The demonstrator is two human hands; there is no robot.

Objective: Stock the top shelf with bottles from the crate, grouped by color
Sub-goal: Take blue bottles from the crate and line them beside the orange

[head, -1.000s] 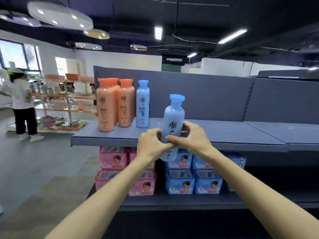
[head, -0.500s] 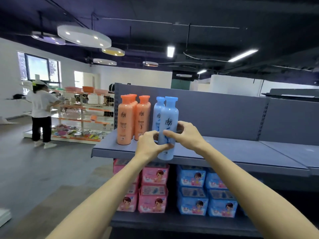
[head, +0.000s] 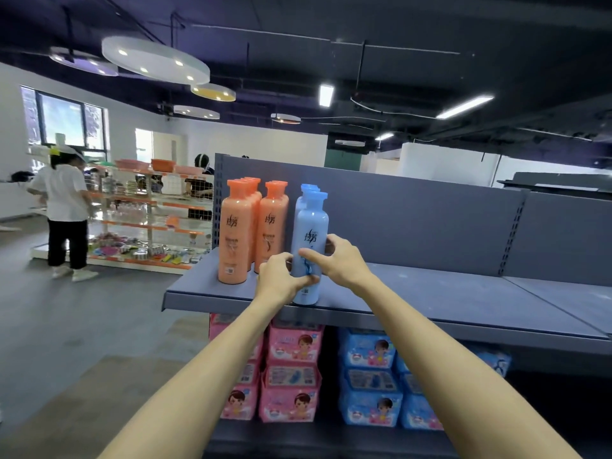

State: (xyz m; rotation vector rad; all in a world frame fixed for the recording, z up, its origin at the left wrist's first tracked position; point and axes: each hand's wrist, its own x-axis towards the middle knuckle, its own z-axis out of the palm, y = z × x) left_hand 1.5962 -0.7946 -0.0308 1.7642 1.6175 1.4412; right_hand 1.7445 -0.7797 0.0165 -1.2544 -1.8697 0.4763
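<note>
Grey top shelf [head: 430,293]: orange bottles [head: 251,226] upright in two rows at the left end. Two blue bottles [head: 309,246] just beside them, one behind the other, front one near the shelf's front edge. Lower shelf [head: 331,435]: stacked pink packs [head: 291,376], blue packs [head: 371,379] beside them.

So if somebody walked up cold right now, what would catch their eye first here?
Most likely the pale blue plastic bottle at the front edge of the grey metal top shelf, gripped by the left hand and the right hand. Next, the cluster of orange plastic bottles just left of it, then the pink and blue wipe packs stacked on the shelf below.
</note>
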